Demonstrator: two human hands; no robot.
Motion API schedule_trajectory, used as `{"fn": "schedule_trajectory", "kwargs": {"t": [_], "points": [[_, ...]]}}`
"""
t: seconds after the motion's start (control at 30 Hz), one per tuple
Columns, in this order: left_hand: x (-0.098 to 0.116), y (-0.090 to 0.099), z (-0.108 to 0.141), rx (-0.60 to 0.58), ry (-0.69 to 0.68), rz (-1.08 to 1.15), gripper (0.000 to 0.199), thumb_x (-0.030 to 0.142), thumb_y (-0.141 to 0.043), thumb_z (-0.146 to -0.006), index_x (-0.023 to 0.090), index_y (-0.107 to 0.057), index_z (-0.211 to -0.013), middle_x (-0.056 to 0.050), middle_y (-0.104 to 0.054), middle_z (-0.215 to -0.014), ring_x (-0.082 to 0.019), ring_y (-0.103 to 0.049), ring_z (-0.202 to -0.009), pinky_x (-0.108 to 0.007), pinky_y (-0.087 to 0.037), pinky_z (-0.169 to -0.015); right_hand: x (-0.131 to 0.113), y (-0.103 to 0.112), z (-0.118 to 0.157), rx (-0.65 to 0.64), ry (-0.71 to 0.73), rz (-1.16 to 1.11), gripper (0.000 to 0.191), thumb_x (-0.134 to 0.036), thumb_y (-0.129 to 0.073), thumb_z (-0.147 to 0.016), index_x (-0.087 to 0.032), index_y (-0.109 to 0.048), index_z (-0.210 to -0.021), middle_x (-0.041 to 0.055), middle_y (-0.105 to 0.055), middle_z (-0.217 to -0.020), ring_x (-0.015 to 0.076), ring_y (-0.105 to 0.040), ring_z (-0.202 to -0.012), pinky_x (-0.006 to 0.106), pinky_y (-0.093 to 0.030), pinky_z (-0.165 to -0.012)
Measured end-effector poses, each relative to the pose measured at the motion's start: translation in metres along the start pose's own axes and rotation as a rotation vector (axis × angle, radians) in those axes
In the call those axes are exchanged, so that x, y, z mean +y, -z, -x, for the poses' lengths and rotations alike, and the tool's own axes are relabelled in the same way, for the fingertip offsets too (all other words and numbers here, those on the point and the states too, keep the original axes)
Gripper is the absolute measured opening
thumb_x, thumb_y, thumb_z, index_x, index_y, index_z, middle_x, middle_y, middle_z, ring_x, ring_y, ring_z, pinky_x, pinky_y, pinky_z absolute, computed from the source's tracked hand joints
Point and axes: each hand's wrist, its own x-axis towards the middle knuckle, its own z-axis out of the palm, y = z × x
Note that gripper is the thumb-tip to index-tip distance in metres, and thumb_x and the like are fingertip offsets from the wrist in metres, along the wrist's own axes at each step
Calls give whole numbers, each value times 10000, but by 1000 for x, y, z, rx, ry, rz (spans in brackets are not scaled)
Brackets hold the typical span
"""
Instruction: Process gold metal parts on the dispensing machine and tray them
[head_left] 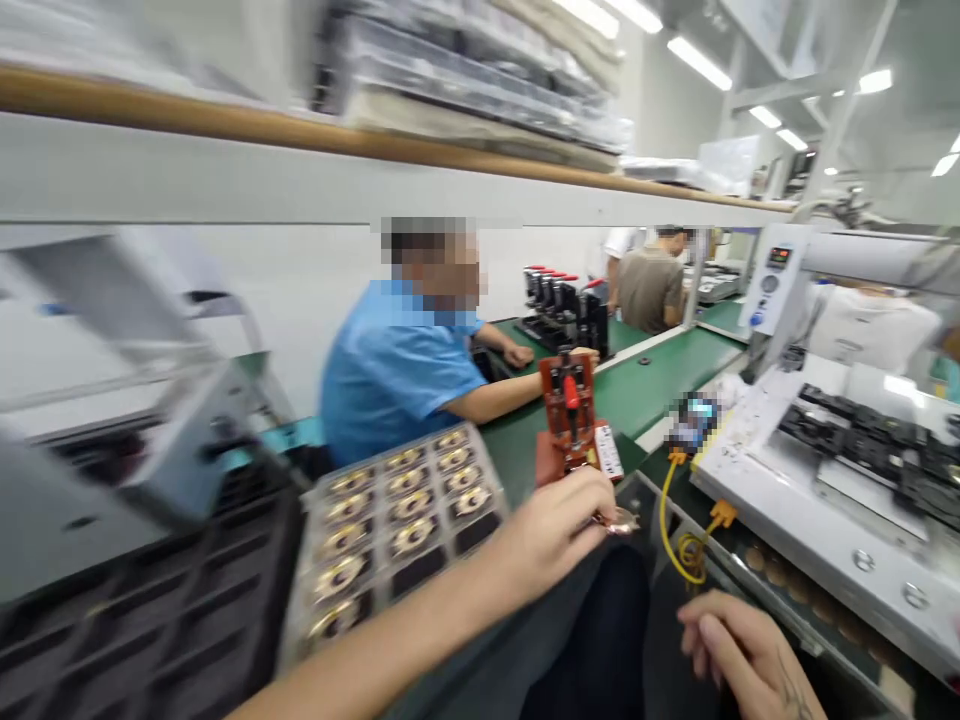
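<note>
My left hand (566,525) reaches across the middle, its thumb and fingers pinching a shiny copper-coloured metal part (622,521). Most of the part's near side is hidden by the fingers. Just beyond it stands a red-brown clamp fixture (568,405) with a red handle and a white label. Lower right, my right hand (750,640) is loosely curled, with nothing visible in it. Under my left forearm lies a clear tray (499,485) with rows of gold ring-shaped parts (411,503); some of its pockets show only dark bottoms.
A dark compartment tray (187,610) lies lower left. A co-worker in a blue shirt (397,370) sits opposite at the green bench (645,375), with several black toggle clamps (562,300). On the right are a yellow cable (666,520), a small screen device (694,422) and a white machine (750,470).
</note>
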Motion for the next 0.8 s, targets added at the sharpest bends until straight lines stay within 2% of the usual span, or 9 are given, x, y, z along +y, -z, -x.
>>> {"fn": "schedule_trajectory", "kwargs": {"t": [0.07,0.1,0.17,0.23,0.43,0.53,0.67,0.73,0.8], "points": [[13,-30,-37,12,-257,52,159,117,-525,-1079,209,-648,-1041,-56,-719,-1000,-160,-699,-915,-253,-560,-827,-49,19,-13,121,135,-67,476,-617,-707,-991,-248,-755,-1289,79,-768,-973,200,-718,-786,336,-629,-751],[18,-43,-53,21,-363,59,160,124,-515,-1091,203,-650,-1054,-67,-728,-1000,-167,-700,-909,-263,-569,-824,-68,29,-18,172,186,-81,563,-590,-783,-949,-253,-700,-1392,75,-763,-1038,198,-724,-836,334,-632,-777],[28,-67,-79,40,-516,75,174,155,-492,-1113,194,-654,-1060,-80,-741,-993,-182,-699,-904,-287,-582,-830,-93,48,-21,236,214,-56,561,-540,-862,-896,-244,-710,-1348,32,-736,-961,165,-694,-769,300,-620,-726],[35,-86,-97,47,-586,117,201,177,-471,-1127,187,-655,-1048,-81,-744,-990,-189,-700,-918,-296,-592,-852,-103,64,-18,313,214,-1,479,-514,-877,-882,-231,-751,-1248,11,-717,-917,141,-664,-714,276,-606,-684],[47,-134,-132,60,-661,237,243,208,-434,-1146,183,-643,-1024,-61,-730,-1002,-162,-685,-882,-255,-581,-820,-101,100,10,481,133,120,404,-376,-891,-840,-219,-788,-1197,12,-708,-940,147,-655,-730,288,-592,-690],[54,-159,-149,66,-702,259,262,196,-427,-1144,181,-638,-989,-58,-722,-978,-158,-673,-851,-251,-573,-785,-98,118,22,519,61,82,407,-322,-886,-818,-224,-783,-1199,3,-696,-921,147,-649,-737,286,-568,-694],[69,-192,-169,6,-726,355,234,162,-464,-1117,193,-628,-954,-50,-696,-941,-158,-655,-820,-255,-572,-749,-83,142,34,594,-8,50,445,-330,-886,-785,-214,-760,-1196,2,-686,-910,142,-633,-714,277,-549,-658],[76,-206,-179,-40,-712,430,173,107,-495,-1078,204,-638,-1085,-66,-700,-1029,-177,-687,-919,-273,-601,-819,-71,155,40,662,-6,72,456,-320,-874,-777,-221,-742,-1202,-18,-668,-848,135,-607,-688,267,-523,-638],[81,-216,-193,-137,-653,490,367,75,-569,-1016,222,-568,-1352,-112,-683,-1250,-220,-691,-1149,-333,-612,-989,-58,169,47,751,18,98,453,-294,-856,-764,-225,-725,-1192,-38,-641,-786,126,-569,-657,257,-487,-610]]}}
